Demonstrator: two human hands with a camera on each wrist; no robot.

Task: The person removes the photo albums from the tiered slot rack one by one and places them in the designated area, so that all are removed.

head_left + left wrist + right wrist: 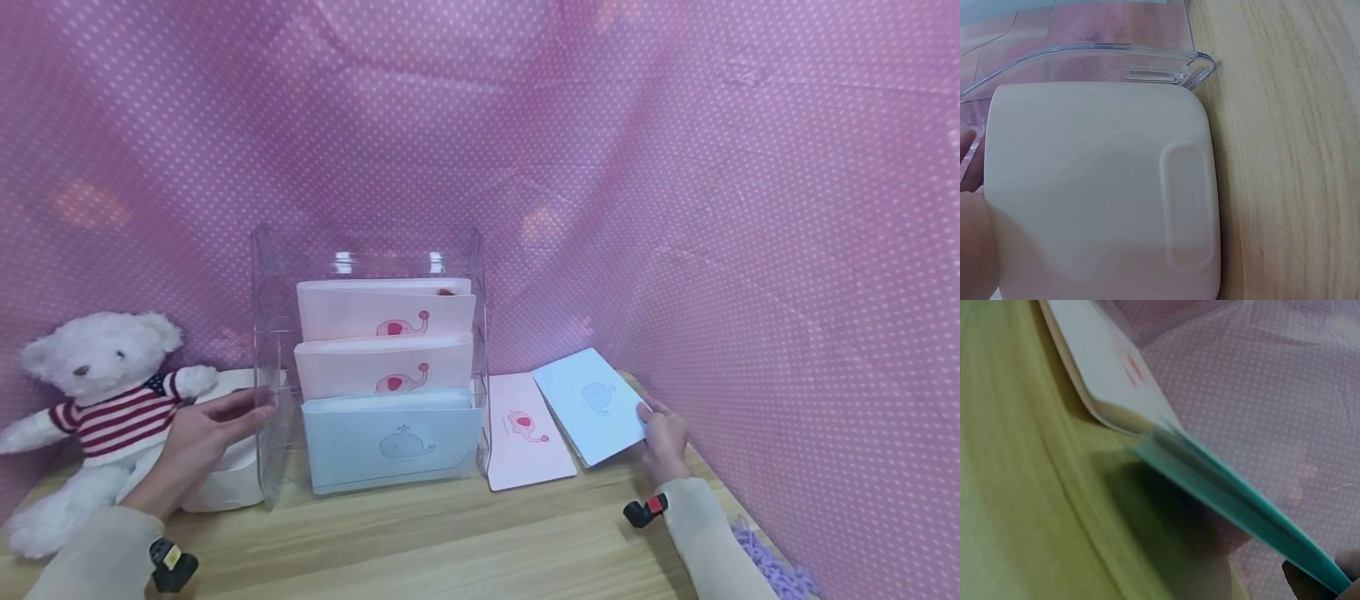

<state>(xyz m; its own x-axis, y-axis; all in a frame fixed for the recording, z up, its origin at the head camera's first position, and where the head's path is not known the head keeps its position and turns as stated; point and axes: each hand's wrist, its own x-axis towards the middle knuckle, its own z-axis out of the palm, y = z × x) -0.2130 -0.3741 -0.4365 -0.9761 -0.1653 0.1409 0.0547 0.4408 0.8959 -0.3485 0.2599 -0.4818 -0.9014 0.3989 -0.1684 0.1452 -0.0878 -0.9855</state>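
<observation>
My left hand (213,429) reaches to the left side of a clear plastic rack (273,467), its fingertips at the side wall. The rack holds three upright booklets, two pink booklets (386,367) with elephants and a light blue booklet (393,442) with a whale in front. At the right, my right hand (663,437) grips another light blue whale notebook (592,404) by its near right edge. In the right wrist view this notebook (1241,506) is edge-on and tilted. A pink elephant notebook (528,429) lies between it and the rack.
A white rounded bin (1097,181) stands against the rack's left side, below my left hand. A white teddy bear (112,417) in a striped shirt sits farther left. Purple shreds (772,558) lie by the table's right edge. Pink dotted cloth (600,167) hangs behind and at the right.
</observation>
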